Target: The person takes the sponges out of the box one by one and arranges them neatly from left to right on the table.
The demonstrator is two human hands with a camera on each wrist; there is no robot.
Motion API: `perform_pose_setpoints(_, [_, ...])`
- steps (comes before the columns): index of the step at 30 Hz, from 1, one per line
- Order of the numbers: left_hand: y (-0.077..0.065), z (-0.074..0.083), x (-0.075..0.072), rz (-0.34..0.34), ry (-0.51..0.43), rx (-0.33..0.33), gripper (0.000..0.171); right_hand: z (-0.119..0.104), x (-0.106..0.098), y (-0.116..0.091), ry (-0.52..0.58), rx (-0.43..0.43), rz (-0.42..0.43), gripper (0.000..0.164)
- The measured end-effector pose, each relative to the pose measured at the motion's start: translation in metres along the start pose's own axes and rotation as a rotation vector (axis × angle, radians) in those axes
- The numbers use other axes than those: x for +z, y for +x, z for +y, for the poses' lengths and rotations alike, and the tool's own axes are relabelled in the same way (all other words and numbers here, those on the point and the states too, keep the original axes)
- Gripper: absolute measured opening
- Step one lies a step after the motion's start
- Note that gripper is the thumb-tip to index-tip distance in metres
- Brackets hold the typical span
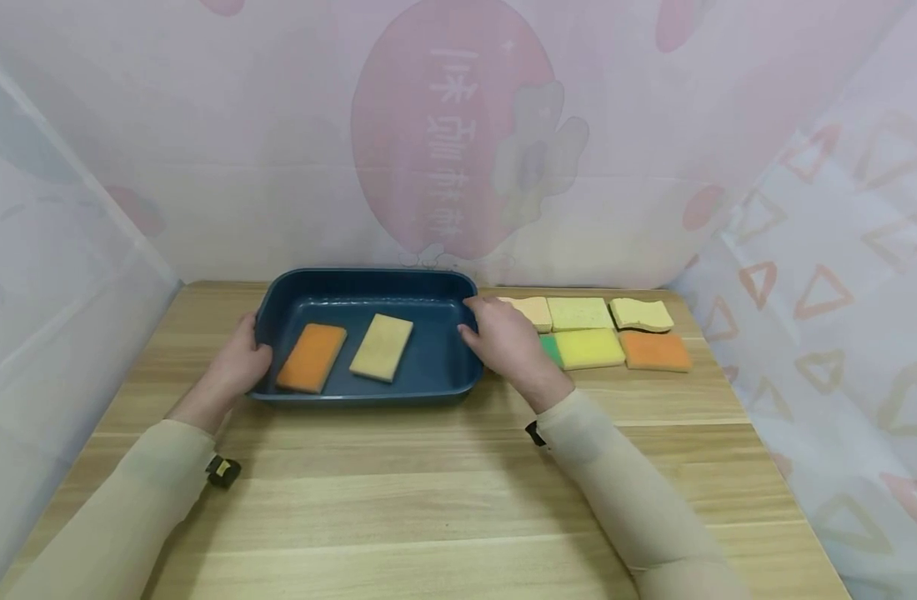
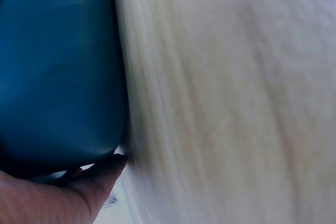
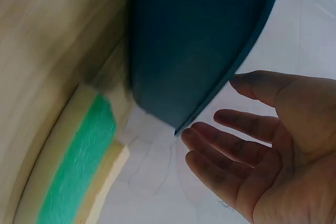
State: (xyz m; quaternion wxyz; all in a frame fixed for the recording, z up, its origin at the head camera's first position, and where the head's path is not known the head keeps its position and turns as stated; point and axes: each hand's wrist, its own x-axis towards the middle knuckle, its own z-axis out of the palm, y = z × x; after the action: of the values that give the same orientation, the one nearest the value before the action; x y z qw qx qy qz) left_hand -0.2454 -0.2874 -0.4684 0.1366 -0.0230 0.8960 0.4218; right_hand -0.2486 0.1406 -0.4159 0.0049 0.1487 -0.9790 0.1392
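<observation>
A dark blue rectangular tray [image 1: 436, 354] with raised walls stands on the wooden table. Inside it lie an orange sponge [image 1: 312, 358] at left and a pale yellow sponge [image 1: 382, 348] nearer the middle. My left hand [image 1: 237, 362] grips the tray's left end, thumb at the rim; in the left wrist view its fingers lie low against the outer wall. At the opposite end is my right hand [image 1: 507, 342]. In the right wrist view, that hand's thumb meets the tray's rim while its other fingers spread loosely beside the end wall.
Right of the tray, several sponges lie in two rows, among them a yellow one [image 1: 589, 348] with a green side and an orange one [image 1: 657, 352]. A printed curtain [image 1: 293, 200] hangs behind the table, with side curtains to left and right.
</observation>
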Motion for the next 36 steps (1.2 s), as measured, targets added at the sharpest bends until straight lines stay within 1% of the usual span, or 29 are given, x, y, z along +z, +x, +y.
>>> perform_pose_setpoints(7, [0.002, -0.002, 0.001, -0.004, 0.012, -0.002, 0.080, -0.018, 0.008, 0.002, -0.031, -0.083, 0.033, 0.047])
perform_pose_setpoints(11, [0.001, -0.002, 0.001, -0.007, 0.006, -0.004, 0.080, -0.029, 0.014, 0.002, -0.045, -0.103, 0.021, 0.046])
perform_pose_setpoints(18, [0.001, -0.001, 0.001, -0.011, 0.005, -0.011, 0.080, -0.044, 0.026, 0.004, -0.082, -0.142, 0.030, 0.045])
perform_pose_setpoints(25, [0.000, 0.001, 0.000, -0.003, 0.008, -0.016, 0.081, -0.061, 0.033, 0.006, -0.099, -0.155, 0.000, 0.044])
perform_pose_setpoints(29, [0.001, -0.001, 0.001, 0.000, 0.006, -0.017, 0.081, -0.072, 0.037, 0.007, -0.108, -0.151, -0.025, 0.042])
perform_pose_setpoints(36, [0.003, 0.000, 0.002, 0.000, 0.006, -0.026, 0.080, -0.088, 0.047, 0.008, -0.072, -0.158, -0.065, 0.043])
